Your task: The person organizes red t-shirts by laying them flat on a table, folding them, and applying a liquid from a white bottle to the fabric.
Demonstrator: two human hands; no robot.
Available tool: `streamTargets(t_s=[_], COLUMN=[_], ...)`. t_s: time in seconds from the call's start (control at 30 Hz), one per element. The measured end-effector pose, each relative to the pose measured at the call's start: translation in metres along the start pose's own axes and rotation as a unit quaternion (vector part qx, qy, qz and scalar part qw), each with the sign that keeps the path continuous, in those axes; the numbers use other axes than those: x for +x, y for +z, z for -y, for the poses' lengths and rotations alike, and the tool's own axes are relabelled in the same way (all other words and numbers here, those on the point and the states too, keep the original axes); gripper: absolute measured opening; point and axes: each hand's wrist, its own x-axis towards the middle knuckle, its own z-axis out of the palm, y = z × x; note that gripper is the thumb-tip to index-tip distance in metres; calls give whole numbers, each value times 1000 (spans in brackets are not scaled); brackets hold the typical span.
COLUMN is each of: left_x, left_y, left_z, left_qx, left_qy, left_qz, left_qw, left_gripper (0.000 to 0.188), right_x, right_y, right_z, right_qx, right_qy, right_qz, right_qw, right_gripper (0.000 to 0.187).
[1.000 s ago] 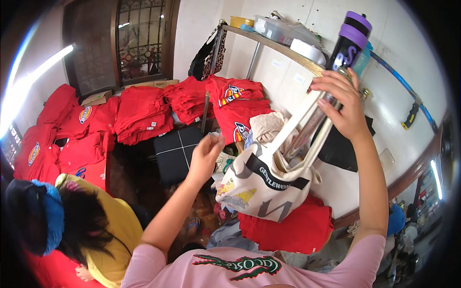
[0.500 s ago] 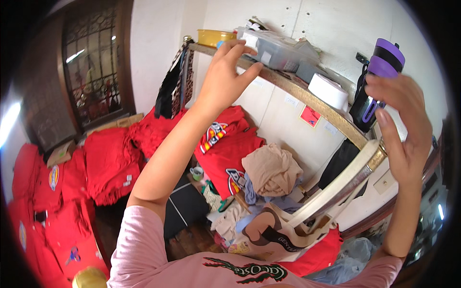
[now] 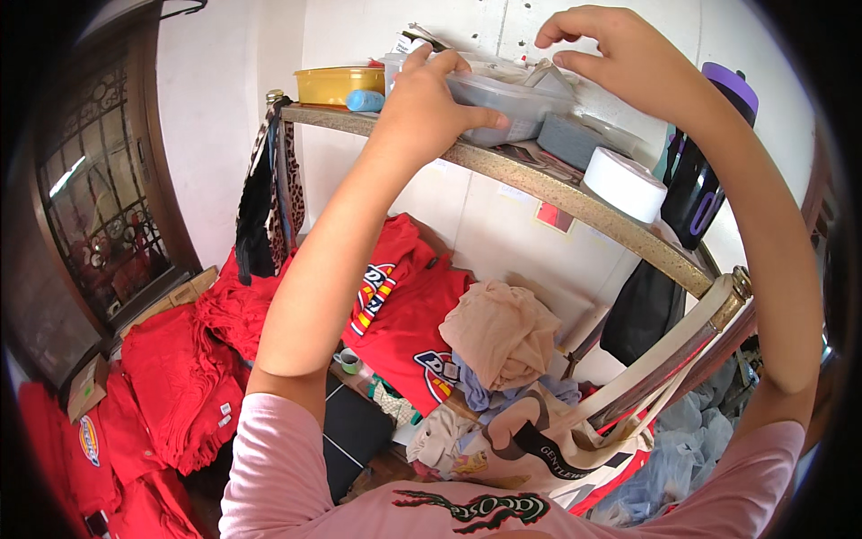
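Note:
My left hand [image 3: 431, 108] is at the near left side of a clear plastic bin [image 3: 512, 101] on a high shelf. Its fingers bend over the bin's rim, and the thumb lies across the front wall. Papers and other small items fill the bin, some rising above its edge. Above the bin's right end, my right hand [image 3: 597, 40] is raised in the air, fingers loosely curved and apart from the thumb, holding nothing. A blue rolled item [image 3: 365, 101] and a yellow plastic tub [image 3: 337, 86] stand left of my left hand.
Along the metal-edged shelf [image 3: 575, 193] stand a grey box [image 3: 571, 136], a white roll [image 3: 626, 183] and a black-and-purple bottle [image 3: 705, 193]. Below lie piles of red shirts [image 3: 180, 386], a beige cloth bundle [image 3: 501, 332] and a printed tote bag [image 3: 539, 431]. Straps [image 3: 260, 198] hang from the shelf's left end.
My left hand has gone from hovering before the shelf to the bin's rim. My right hand has moved up and left, from beside the bottle to above the bin. The view has shifted.

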Motion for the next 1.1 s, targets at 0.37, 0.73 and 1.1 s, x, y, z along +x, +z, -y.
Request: streamTargets(t_s=[0.37,0.73,1.1], left_x=[-15,-24,-30], left_y=[-21,-20,-17], left_z=[-6,-24,-19], left_qx=[-74,-119,-99], left_qy=[19,22,65], left_qz=[-50,-55,-81], left_qw=[996,991,990], left_gripper=[67,61,61], right_x=[85,71,191], right_y=[71,76,77], right_z=[-84,-106,-153], right_qx=[179,240,113], right_qy=[75,79,135], right_qz=[35,63,-29], right_qw=[980,966,984], right_gripper=[36,24,32])
